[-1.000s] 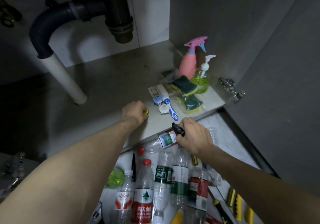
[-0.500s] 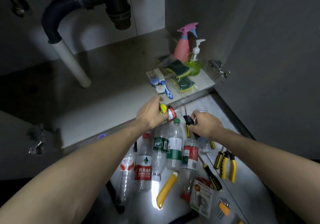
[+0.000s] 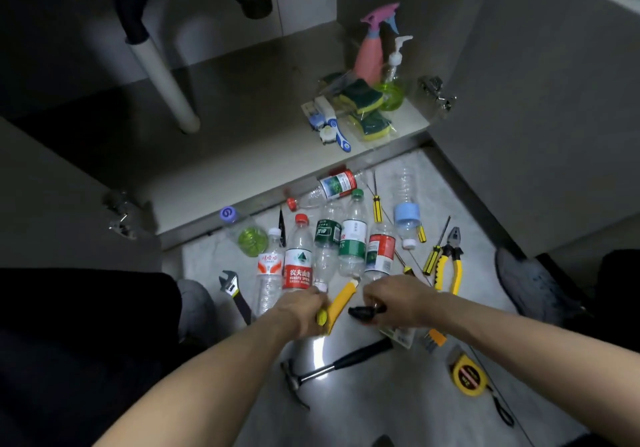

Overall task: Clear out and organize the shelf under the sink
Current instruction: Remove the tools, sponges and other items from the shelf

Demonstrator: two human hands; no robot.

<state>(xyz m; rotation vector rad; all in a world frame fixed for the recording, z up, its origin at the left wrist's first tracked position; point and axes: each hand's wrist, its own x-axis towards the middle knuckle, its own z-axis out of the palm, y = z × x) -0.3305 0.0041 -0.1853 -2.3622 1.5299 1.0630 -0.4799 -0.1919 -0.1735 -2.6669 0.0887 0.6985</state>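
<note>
We are judging this to be the clearing-out step: small items are being carried from the shelf (image 3: 242,155) down to the floor (image 3: 381,394), where bottles (image 3: 353,238) and tools are lying in a loose row. The left hand (image 3: 304,308) is curling round a small yellow object (image 3: 322,316); we cannot tell what it is. The right hand (image 3: 394,299) is pinching a small black item (image 3: 360,312), fingers bent, just above the floor beside the yellow knife (image 3: 341,301). Neither hand is spread.

The next move is calling for setting both items down among the tools without rolling the bottles, then reaching back. On the shelf the sponges (image 3: 360,98), sprayer (image 3: 370,51), pump bottle (image 3: 393,79) and razor (image 3: 337,133) are sitting at the right front corner.
</note>
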